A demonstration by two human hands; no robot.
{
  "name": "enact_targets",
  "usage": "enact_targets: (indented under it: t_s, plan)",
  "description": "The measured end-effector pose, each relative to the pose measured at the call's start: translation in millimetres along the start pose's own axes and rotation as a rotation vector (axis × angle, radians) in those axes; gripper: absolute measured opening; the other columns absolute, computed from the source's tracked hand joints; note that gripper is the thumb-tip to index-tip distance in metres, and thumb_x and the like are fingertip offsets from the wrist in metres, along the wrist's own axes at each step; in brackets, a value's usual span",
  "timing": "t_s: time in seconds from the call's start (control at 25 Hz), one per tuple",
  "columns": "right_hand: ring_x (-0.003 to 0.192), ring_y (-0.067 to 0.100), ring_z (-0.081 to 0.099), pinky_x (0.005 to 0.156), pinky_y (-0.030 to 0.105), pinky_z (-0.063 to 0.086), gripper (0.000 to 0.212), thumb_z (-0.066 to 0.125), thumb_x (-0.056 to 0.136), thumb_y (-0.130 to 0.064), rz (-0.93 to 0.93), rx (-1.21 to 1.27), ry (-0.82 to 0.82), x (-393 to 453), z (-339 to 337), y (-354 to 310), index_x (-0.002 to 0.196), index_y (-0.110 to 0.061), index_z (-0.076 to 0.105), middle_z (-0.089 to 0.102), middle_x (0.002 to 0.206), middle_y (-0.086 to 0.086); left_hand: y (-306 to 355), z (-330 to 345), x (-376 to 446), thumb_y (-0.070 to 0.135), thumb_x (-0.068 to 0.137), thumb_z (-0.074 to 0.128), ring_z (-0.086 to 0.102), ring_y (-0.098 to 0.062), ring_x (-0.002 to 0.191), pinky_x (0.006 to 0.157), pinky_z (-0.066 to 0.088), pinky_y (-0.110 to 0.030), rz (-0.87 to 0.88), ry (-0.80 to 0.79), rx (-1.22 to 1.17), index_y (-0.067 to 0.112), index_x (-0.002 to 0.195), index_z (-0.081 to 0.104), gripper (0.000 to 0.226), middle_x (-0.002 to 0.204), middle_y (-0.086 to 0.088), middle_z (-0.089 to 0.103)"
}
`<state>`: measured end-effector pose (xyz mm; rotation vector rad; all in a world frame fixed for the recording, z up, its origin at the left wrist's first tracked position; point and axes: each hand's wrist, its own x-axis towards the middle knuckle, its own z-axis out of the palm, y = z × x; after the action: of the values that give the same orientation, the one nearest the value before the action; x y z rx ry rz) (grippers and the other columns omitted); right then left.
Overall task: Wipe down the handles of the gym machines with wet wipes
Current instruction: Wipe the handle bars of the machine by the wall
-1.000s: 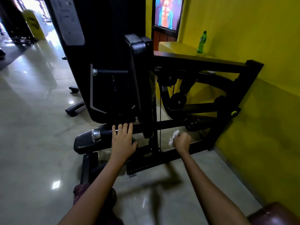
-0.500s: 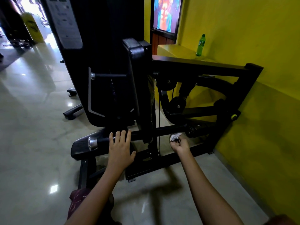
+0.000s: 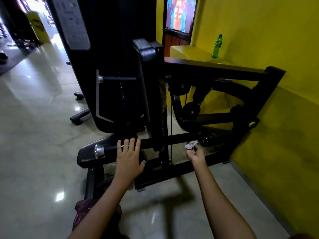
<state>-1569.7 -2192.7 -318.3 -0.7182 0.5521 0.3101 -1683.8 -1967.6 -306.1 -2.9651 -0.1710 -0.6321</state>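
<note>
**Q:** Item one: the step in hand?

**A:** Wiping the low horizontal bar of the black machine. I take that bar as my landmark. My right hand sits just below it, fingers curled, pinching a crumpled wet wipe. The wipe rides at the bar's underside, close beside the knurled grip at the bar's far right end. Whether the wipe presses the metal or only hovers against it, I cannot tell.

**Q:** Item two: the other hand?

**A:** My left hand lies at the bar's left stretch, fingers straight and spread, fingertips laid over the bar, palm down. It holds nothing. Just left of it along the same line shines a chrome end cap, set against a black padded roller.

**Q:** Item three: surroundings, reckoned from the bar?

**A:** Above it, the upright back pad. Well above and to the right, a green bottle on a yellow ledge. Right of it, the yellow wall. Below it, the pale tiled floor.

**Q:** Item four: what does the next move call for?

**A:** By my judgement, the knurled grip is the handle due for cleaning. I would slide the wipe rightward onto it, close my fingers round it, and twist so the cloth reaches the ridges. My left hand serves to steady me.
</note>
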Motion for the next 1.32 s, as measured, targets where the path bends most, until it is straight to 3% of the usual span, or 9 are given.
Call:
enact_targets:
  t_s: [0.2,0.36,0.48,0.64,0.76,0.84,1.08,1.2,1.32]
  plan:
    - [0.083,-0.013,0.059,0.075,0.006,0.047,0.042,0.061,0.068,-0.054,-0.078,-0.527,-0.151,3,-23,25,0.103,-0.032,0.049,0.059,0.1,-0.006,-1,4,-1,0.044,0.05,0.085,0.054,-0.036,0.112,0.104,0.03,-0.056,0.009,0.037,-0.006,0.004,0.127,0.055,0.092,0.119,-0.017,0.059]
    - [0.053,0.005,0.061,0.054,0.011,0.048,0.024,0.069,0.075,0.002,-0.033,-0.285,-0.118,25,-21,9,0.088,-0.013,0.055,0.062,0.061,0.002,-2,1,0,0.045,0.045,0.087,0.058,-0.036,0.109,0.098,0.038,-0.058,0.007,0.031,0.003,0.004,0.124,0.059,0.093,0.116,-0.017,0.061]
    - [0.06,0.0,0.059,0.054,0.007,0.047,0.032,0.067,0.079,-0.003,0.14,-0.056,-0.157,25,-6,-2,0.085,-0.03,0.05,0.064,0.068,-0.003,-1,1,-1,0.045,0.046,0.086,0.058,-0.035,0.11,0.1,0.037,-0.056,0.008,0.038,0.007,0.005,0.124,0.058,0.092,0.117,-0.016,0.061]
    - [0.047,0.011,0.058,0.042,0.016,0.046,0.045,0.077,0.035,0.017,0.308,0.149,-0.206,23,-1,30,0.068,-0.007,0.058,0.057,0.049,0.006,1,-1,0,0.042,0.044,0.088,0.059,-0.036,0.107,0.098,0.039,-0.057,-0.003,0.056,-0.004,0.004,0.122,0.06,0.09,0.114,-0.016,0.063]
    - [0.057,0.028,0.064,0.059,0.027,0.055,0.007,0.063,0.069,0.008,0.249,0.201,-0.137,7,8,24,0.075,0.005,0.059,0.064,0.067,0.018,-1,-3,0,0.042,0.043,0.088,0.062,-0.036,0.105,0.094,0.042,-0.058,0.008,0.064,0.01,0.004,0.119,0.062,0.089,0.112,-0.016,0.064]
    - [0.074,0.027,0.058,0.073,0.029,0.053,0.017,0.042,0.093,-0.004,0.238,0.295,-0.042,6,9,14,0.083,0.003,0.054,0.058,0.084,0.017,-1,-2,0,0.042,0.044,0.088,0.061,-0.036,0.105,0.094,0.042,-0.058,0.01,0.066,0.007,0.004,0.12,0.062,0.089,0.113,-0.016,0.064]
    - [0.083,0.023,0.054,0.091,0.023,0.041,0.025,0.028,0.1,-0.009,0.162,0.235,0.042,-6,25,14,0.099,-0.006,0.054,0.058,0.073,0.014,-1,-1,0,0.042,0.045,0.088,0.061,-0.036,0.106,0.096,0.04,-0.058,0.006,0.069,-0.009,0.004,0.12,0.061,0.088,0.113,-0.016,0.063]
    - [0.125,0.026,0.045,0.108,0.03,0.032,0.037,0.032,0.101,-0.016,0.097,0.377,0.011,-14,22,20,0.133,-0.004,0.043,0.055,0.12,0.017,-1,1,-1,0.043,0.046,0.087,0.06,-0.035,0.107,0.096,0.041,-0.057,0.003,0.06,-0.009,0.005,0.121,0.061,0.088,0.113,-0.015,0.063]
    - [0.114,0.027,0.051,0.111,0.038,0.029,0.036,0.044,0.097,-0.029,0.034,0.333,-0.064,-26,24,19,0.122,-0.003,0.049,0.05,0.122,0.015,0,0,-1,0.043,0.046,0.087,0.06,-0.035,0.107,0.097,0.04,-0.057,0.001,0.073,-0.012,0.005,0.121,0.061,0.088,0.114,-0.016,0.063]
